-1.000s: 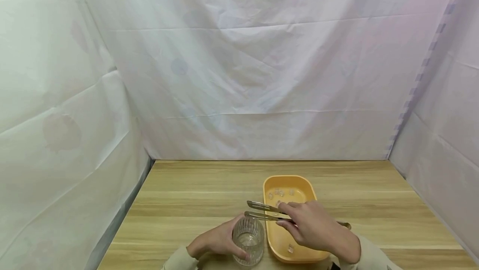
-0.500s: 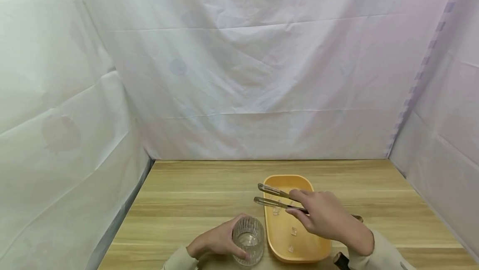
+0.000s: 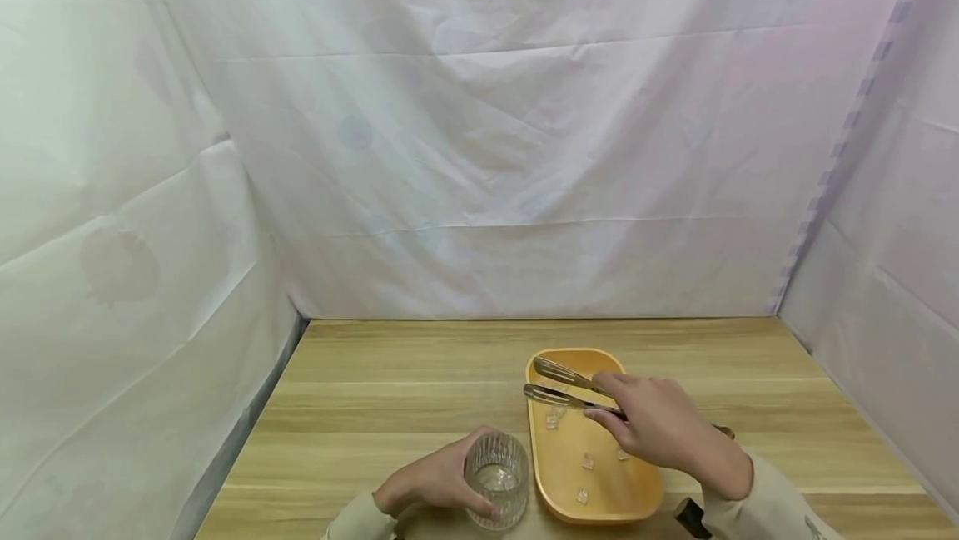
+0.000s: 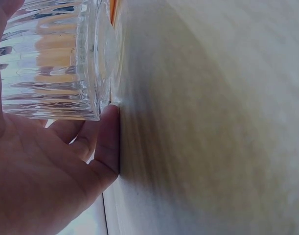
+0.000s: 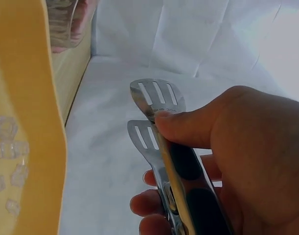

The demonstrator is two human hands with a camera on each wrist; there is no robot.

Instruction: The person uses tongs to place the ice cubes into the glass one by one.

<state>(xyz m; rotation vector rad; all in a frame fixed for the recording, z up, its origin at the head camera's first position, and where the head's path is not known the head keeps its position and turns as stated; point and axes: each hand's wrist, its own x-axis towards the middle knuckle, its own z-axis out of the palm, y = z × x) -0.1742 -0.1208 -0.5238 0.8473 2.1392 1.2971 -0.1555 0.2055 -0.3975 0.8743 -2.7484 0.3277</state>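
A ribbed clear glass (image 3: pixel 498 482) stands upright on the table, left of a yellow-orange tray (image 3: pixel 536 473). My left hand (image 3: pixel 445 473) is curled round the glass, thumb on its near side; the left wrist view shows the glass base (image 4: pixel 103 63) at the tabletop. Metal tongs (image 3: pixel 558 395) with slotted tips are gripped in my right hand (image 3: pixel 659 423) above the tray. Their two tips stand apart with nothing between them, as the right wrist view of the tongs (image 5: pixel 161 98) shows. Several small clear cubes (image 3: pixel 588 462) lie in the tray, some hidden under the tongs.
The wooden table (image 3: pixel 390 382) is enclosed by white sheeting (image 3: pixel 479 149) at the back and sides. A dark cylindrical object (image 3: pixel 691 517) shows by the right sleeve (image 3: pixel 764 507) at the front.
My right hand has moved the tongs rightward and away from me, from beside the glass to over the tray's far half. The left hand and glass have stayed in place.
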